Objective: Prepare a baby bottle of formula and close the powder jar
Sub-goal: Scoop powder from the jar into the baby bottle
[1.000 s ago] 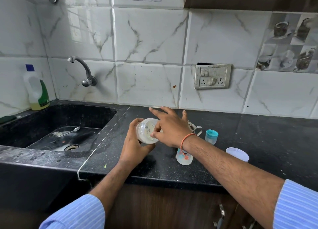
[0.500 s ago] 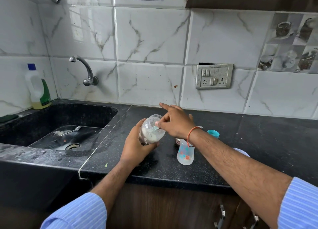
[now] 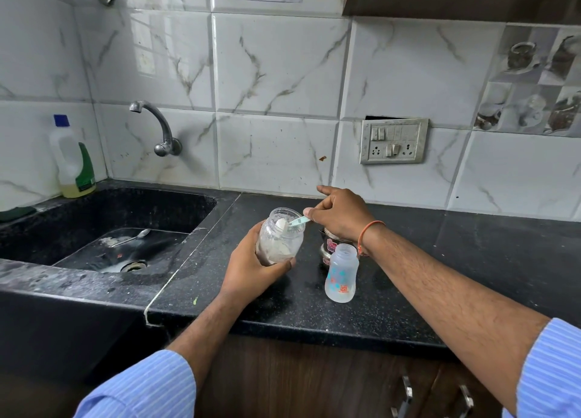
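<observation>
My left hand point(image 3: 251, 266) grips a clear plastic powder jar point(image 3: 280, 237), open and tilted slightly, with white powder in its lower part. My right hand point(image 3: 341, 215) pinches the handle of a small pale-green scoop point(image 3: 290, 222); its bowl, heaped with white powder, sits at the jar's mouth. An open baby bottle point(image 3: 341, 273) with blue and orange prints stands upright on the black counter point(image 3: 314, 310), just right of the jar. The jar's lid and the bottle's cap are hidden behind my right arm.
A small steel cup point(image 3: 328, 248) stands behind the bottle. The black sink point(image 3: 103, 229) at left holds a spoon point(image 3: 132, 237), under a wall tap point(image 3: 157, 128). A dish-soap bottle point(image 3: 72, 160) stands at the sink's back corner. A switch plate point(image 3: 393, 140) is on the tiled wall.
My right hand has drawn the scoop up out of the jar with powder in it. The left hand has tipped the jar more upright and lowered it slightly.
</observation>
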